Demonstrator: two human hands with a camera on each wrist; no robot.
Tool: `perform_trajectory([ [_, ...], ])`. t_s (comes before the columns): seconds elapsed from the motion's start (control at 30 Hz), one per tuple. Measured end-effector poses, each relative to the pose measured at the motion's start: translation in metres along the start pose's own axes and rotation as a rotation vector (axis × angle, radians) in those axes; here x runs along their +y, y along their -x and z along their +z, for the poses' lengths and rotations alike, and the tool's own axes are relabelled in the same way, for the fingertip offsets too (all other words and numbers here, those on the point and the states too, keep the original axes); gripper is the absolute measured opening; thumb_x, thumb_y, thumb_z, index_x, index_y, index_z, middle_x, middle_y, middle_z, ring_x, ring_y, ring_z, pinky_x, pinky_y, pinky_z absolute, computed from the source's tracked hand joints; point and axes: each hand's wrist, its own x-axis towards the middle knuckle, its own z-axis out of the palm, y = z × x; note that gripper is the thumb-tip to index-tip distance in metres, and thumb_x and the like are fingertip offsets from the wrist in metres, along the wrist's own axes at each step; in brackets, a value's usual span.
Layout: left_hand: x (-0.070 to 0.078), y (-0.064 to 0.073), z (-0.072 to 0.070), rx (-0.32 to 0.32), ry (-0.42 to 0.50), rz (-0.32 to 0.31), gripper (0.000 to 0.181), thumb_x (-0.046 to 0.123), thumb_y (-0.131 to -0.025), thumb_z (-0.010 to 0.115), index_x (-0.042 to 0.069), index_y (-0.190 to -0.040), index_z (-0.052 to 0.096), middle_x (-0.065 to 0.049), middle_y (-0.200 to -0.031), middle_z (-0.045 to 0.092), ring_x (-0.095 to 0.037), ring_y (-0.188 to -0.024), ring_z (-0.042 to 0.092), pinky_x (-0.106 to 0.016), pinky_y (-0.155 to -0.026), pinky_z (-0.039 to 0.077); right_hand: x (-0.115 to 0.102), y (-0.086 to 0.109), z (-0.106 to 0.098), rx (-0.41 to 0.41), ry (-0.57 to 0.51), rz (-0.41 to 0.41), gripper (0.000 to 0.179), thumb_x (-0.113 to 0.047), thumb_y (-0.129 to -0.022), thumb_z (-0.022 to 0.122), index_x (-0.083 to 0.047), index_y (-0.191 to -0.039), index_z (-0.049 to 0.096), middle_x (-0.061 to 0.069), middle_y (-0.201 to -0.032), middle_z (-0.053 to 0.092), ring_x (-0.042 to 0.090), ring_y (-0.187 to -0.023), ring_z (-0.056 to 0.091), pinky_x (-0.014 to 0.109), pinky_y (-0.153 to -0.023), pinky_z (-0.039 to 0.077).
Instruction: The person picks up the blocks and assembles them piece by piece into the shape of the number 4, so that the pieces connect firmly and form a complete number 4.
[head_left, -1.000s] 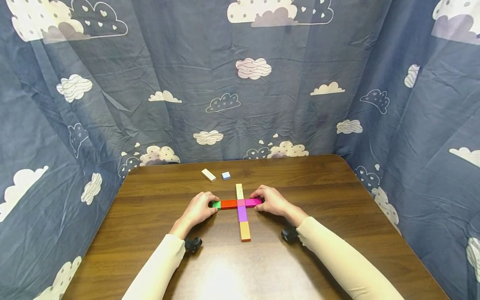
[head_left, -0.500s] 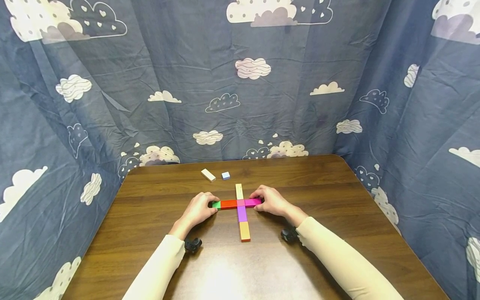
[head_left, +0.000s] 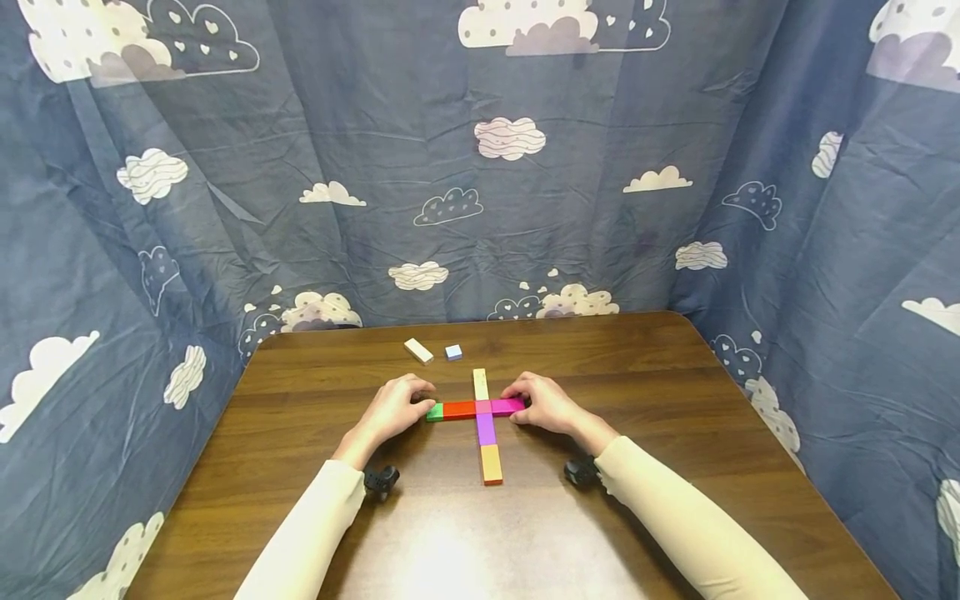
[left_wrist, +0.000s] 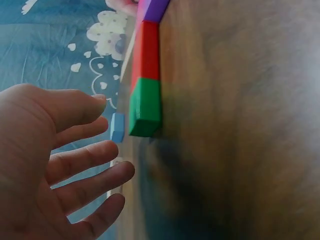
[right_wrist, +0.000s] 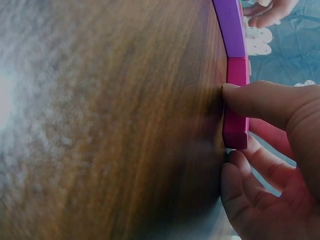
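Note:
Coloured blocks form a cross on the wooden table. Its left arm is a red block point(head_left: 459, 410) ending in a short green block point(head_left: 435, 412); a magenta block point(head_left: 507, 407) makes the right arm. At the centre lies a small pink block point(head_left: 483, 407), with a cream block point(head_left: 481, 383) beyond it and a purple block point(head_left: 486, 429) then an orange block point(head_left: 491, 465) on the near side. My left hand point(head_left: 392, 406) is beside the green block, fingers loose and apart from it in the left wrist view. My right hand point(head_left: 551, 405) pinches the magenta block between thumb and fingers.
Behind the cross, a white block point(head_left: 418, 351) and a small light-blue block point(head_left: 453, 352) lie on the table point(head_left: 637, 358). A cloud-patterned curtain point(head_left: 570, 217) hangs behind the table's back edge and along both sides.
My left hand has let go of the green block and drawn slightly left. My right hand stays at the magenta block, and the cross looks the same.

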Motion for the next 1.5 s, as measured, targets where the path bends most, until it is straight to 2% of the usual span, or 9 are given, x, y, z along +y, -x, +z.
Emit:
perform_trajectory([
  [0.27,-0.003,-0.026,-0.02,0.013,-0.011,-0.002,0.027,0.019,-0.094,0.071,0.008,-0.118,0.074,-0.007,-0.117,0.069,-0.03,-0.103,0.068,-0.048,-0.088,0.053,0.0,-0.001,-0.004,0.009,-0.009,0.005,0.037,-0.014,-0.073,0.086,-0.012,-0.109,0.077,0.001,-0.101,0.064,0.02,-0.089,0.06,0.035,-0.078,0.047],
  [0.37,-0.006,-0.037,-0.025,0.025,-0.013,0.002,0.027,0.017,-0.092,0.072,0.009,-0.117,0.075,-0.008,-0.12,0.069,-0.031,-0.108,0.066,-0.047,-0.092,0.052,0.001,0.0,-0.005,0.01,-0.012,0.0,0.037,-0.014,-0.073,0.086,-0.013,-0.109,0.077,0.001,-0.101,0.064,0.02,-0.089,0.061,0.035,-0.078,0.048],
  [0.57,-0.014,-0.059,-0.031,0.041,-0.025,-0.022,0.029,0.014,-0.091,0.073,0.004,-0.118,0.073,-0.013,-0.126,0.067,-0.035,-0.117,0.061,-0.05,-0.099,0.047,0.002,0.001,-0.006,0.01,-0.01,-0.01,0.037,-0.014,-0.072,0.087,-0.013,-0.108,0.077,0.002,-0.101,0.064,0.021,-0.088,0.061,0.035,-0.077,0.048],
  [0.83,-0.02,-0.083,-0.03,-0.035,-0.106,-0.047,0.04,0.013,-0.092,0.07,0.002,-0.13,0.065,-0.016,-0.141,0.057,-0.036,-0.132,0.05,-0.049,-0.111,0.036,-0.001,-0.001,-0.005,0.0,-0.018,-0.015,0.038,-0.014,-0.073,0.087,-0.012,-0.109,0.077,0.002,-0.1,0.065,0.021,-0.088,0.061,0.035,-0.077,0.048],
  [1.0,-0.028,-0.087,-0.025,-0.096,-0.137,-0.064,0.044,0.008,-0.091,0.065,0.002,-0.135,0.062,-0.018,-0.146,0.052,-0.038,-0.135,0.045,-0.051,-0.112,0.034,-0.002,-0.002,-0.003,-0.008,-0.01,-0.01,0.038,-0.015,-0.074,0.087,-0.013,-0.11,0.077,0.001,-0.1,0.064,0.019,-0.087,0.06,0.033,-0.077,0.048],
  [1.17,-0.037,-0.085,-0.019,-0.124,-0.152,-0.08,0.059,-0.008,-0.078,0.053,0.002,-0.136,0.061,-0.02,-0.148,0.05,-0.042,-0.134,0.047,-0.052,-0.111,0.036,-0.001,-0.002,-0.002,-0.019,-0.008,-0.006,0.038,-0.015,-0.074,0.087,-0.013,-0.11,0.077,0.001,-0.101,0.064,0.019,-0.088,0.061,0.033,-0.078,0.048],
  [1.27,-0.043,-0.082,-0.015,-0.138,-0.144,-0.094,0.064,-0.012,-0.076,0.049,0.003,-0.137,0.061,-0.023,-0.151,0.045,-0.046,-0.138,0.04,-0.054,-0.114,0.03,-0.001,-0.001,-0.002,-0.015,-0.01,-0.009,0.038,-0.014,-0.073,0.087,-0.012,-0.11,0.077,0.001,-0.101,0.064,0.02,-0.088,0.061,0.034,-0.078,0.048],
  [1.4,-0.046,-0.081,-0.013,-0.129,-0.156,-0.088,0.061,-0.011,-0.078,0.05,0.003,-0.136,0.062,-0.023,-0.15,0.045,-0.047,-0.138,0.039,-0.055,-0.115,0.028,0.0,0.0,-0.001,-0.013,-0.014,-0.004,0.038,-0.014,-0.073,0.087,-0.012,-0.109,0.077,0.001,-0.101,0.064,0.02,-0.089,0.061,0.034,-0.079,0.048],
  [1.5,-0.046,-0.08,-0.013,-0.096,-0.194,-0.081,0.056,-0.009,-0.079,0.052,0.004,-0.131,0.066,-0.02,-0.145,0.052,-0.044,-0.132,0.049,-0.054,-0.109,0.037,0.001,0.0,-0.001,-0.013,-0.015,-0.003,0.038,-0.014,-0.073,0.087,-0.013,-0.11,0.077,0.0,-0.101,0.064,0.019,-0.089,0.061,0.034,-0.079,0.048],
])
